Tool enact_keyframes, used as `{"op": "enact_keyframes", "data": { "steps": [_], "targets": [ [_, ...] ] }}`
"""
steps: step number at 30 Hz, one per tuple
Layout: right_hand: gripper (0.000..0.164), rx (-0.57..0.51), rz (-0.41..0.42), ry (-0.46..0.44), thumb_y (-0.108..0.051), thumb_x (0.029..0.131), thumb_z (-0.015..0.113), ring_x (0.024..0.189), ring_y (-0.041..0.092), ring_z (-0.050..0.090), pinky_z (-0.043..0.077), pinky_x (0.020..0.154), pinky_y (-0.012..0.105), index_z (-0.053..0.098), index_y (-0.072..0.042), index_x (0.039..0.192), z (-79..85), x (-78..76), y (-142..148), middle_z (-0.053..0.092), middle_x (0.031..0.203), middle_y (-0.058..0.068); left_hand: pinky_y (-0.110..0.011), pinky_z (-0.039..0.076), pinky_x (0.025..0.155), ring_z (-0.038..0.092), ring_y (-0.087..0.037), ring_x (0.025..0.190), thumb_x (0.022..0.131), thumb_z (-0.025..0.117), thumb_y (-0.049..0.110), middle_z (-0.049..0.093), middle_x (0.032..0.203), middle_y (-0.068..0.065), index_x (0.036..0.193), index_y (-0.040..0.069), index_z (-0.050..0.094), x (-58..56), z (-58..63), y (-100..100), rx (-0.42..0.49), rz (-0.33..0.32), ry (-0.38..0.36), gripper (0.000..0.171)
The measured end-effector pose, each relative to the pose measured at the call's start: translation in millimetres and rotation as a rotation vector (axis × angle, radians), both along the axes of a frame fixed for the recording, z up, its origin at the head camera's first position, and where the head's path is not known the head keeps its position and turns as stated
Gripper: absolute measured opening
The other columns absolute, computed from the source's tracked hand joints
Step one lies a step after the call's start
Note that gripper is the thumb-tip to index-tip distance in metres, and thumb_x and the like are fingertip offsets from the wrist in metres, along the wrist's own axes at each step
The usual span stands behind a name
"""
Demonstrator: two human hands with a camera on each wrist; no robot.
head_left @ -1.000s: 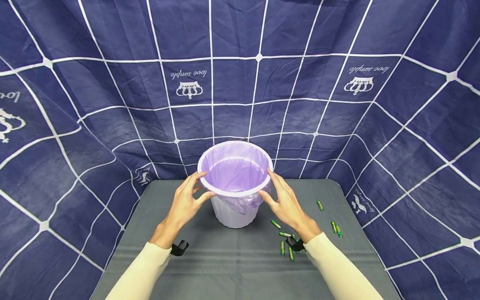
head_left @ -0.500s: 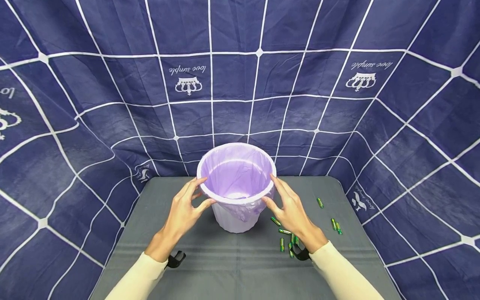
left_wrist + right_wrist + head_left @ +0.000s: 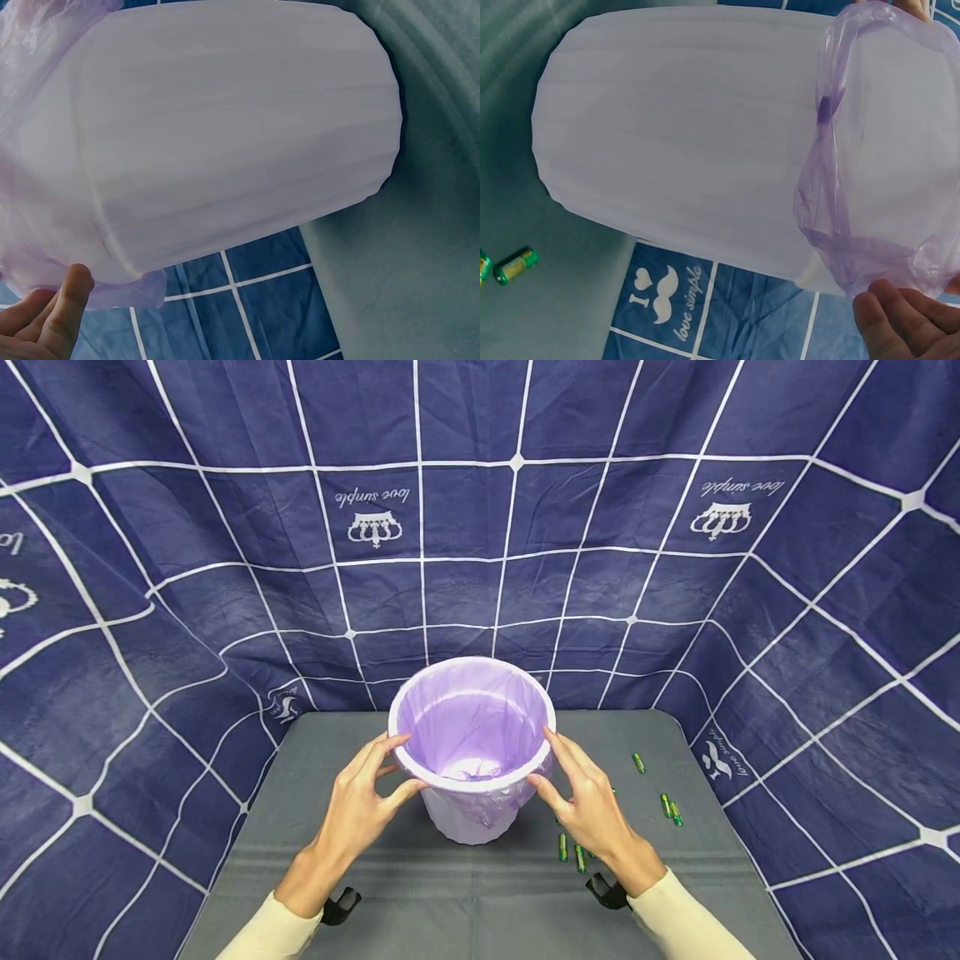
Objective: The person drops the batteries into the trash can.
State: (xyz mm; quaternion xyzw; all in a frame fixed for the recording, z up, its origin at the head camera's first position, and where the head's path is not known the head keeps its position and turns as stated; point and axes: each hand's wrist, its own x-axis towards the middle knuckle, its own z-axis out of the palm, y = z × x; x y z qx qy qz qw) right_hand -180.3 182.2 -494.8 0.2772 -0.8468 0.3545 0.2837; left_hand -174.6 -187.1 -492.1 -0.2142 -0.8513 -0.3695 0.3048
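A white trash can stands at the middle of the table, lined with a thin purple trash bag. The bag's loose edge is folded over the rim and bunches on the outside, as the right wrist view shows. My left hand holds the can's left rim, fingertips over the lip and thumb on the front. On the opposite side, my right hand holds the rim likewise, thumb against the bag's folded edge. From the left wrist view, fingers lie along the can's outer side under the rim.
Several green batteries lie on the grey table: a single battery at the far right, a pair nearer, and more beneath my right wrist. Blue curtains with white lines enclose the back and sides.
The trash can has come toward me, with both hands staying at its rim. More of its inside bottom shows. My right hand now covers some of the batteries.
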Motion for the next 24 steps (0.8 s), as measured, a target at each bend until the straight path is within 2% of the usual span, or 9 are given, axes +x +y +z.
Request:
{"op": "enact_keyframes", "data": {
  "steps": [4,10,15,18,21,24],
  "targets": [
    [0.073,-0.014,0.006,0.007,-0.018,0.101,0.092,0.141,0.042,0.076,0.036,0.133,0.01,0.062,0.002,0.165,-0.9,10.8,-1,0.073,0.159,0.02,-0.016,0.064,0.099,0.084,-0.036,0.118,0.079,0.108,0.016,0.077,0.147,-0.02,0.153,0.009,0.074,9.2,-0.1,-2,-0.003,-0.003,0.014,0.082],
    [0.074,-0.012,0.018,-0.013,-0.018,0.101,0.091,0.142,0.041,0.076,0.037,0.132,0.011,0.061,0.0,0.167,-0.9,23.2,-4,0.072,0.161,0.019,-0.017,0.065,0.098,0.084,-0.034,0.115,0.084,0.105,0.026,0.078,0.147,-0.017,0.153,0.011,0.075,20.4,0.5,-8,-0.001,-0.004,0.033,0.077],
    [0.07,-0.015,0.035,0.001,-0.026,0.107,0.087,0.141,0.041,0.076,0.038,0.133,0.012,0.061,0.002,0.166,-0.9,29.3,-8,0.071,0.161,0.02,-0.019,0.065,0.099,0.085,-0.033,0.112,0.087,0.103,0.032,0.078,0.148,-0.017,0.154,0.013,0.074,28.8,1.9,-13,-0.003,0.004,0.023,0.076],
    [0.068,-0.018,0.045,0.017,-0.032,0.111,0.083,0.14,0.041,0.076,0.038,0.133,0.013,0.062,0.003,0.165,-1.1,32.3,-11,0.071,0.161,0.021,-0.019,0.066,0.098,0.087,-0.032,0.107,0.092,0.098,0.042,0.077,0.148,-0.018,0.155,0.013,0.074,33.0,1.3,-17,-0.015,0.013,0.036,0.073],
    [0.067,-0.018,0.053,0.022,-0.032,0.111,0.083,0.141,0.041,0.076,0.038,0.133,0.013,0.062,0.003,0.165,-1.6,35.3,-14,0.071,0.161,0.021,-0.017,0.065,0.098,0.087,-0.032,0.105,0.097,0.09,0.052,0.077,0.149,-0.019,0.156,0.013,0.073,37.1,-0.2,-20,-0.017,0.011,0.047,0.072],
    [0.066,-0.018,0.052,0.022,-0.03,0.111,0.083,0.141,0.041,0.076,0.038,0.133,0.013,0.062,0.002,0.166,-3.0,36.5,-14,0.071,0.162,0.02,-0.015,0.064,0.099,0.086,-0.034,0.11,0.099,0.088,0.051,0.076,0.15,-0.019,0.157,0.011,0.072,37.5,-2.7,-21,-0.005,-0.001,0.026,0.072]
  ]
}}
